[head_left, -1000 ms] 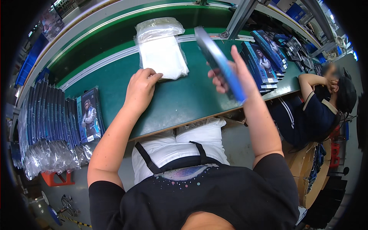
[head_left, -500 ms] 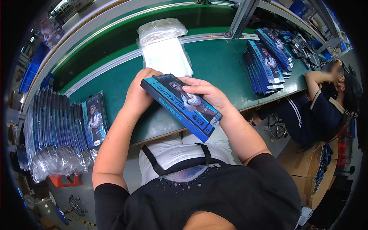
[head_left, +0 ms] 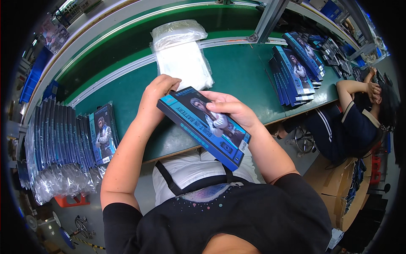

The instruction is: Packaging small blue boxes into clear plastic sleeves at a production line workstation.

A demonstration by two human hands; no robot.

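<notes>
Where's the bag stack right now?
In the head view, the bag stack lies top centre on the green table, just beyond the left hand.

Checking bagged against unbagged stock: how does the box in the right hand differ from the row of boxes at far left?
The held box shows no bag; the row is in clear plastic with loose ends. The held box is single and slanted in the right hand; the row's boxes stand packed side by side. Both are dark blue with lighter blue print.
</notes>
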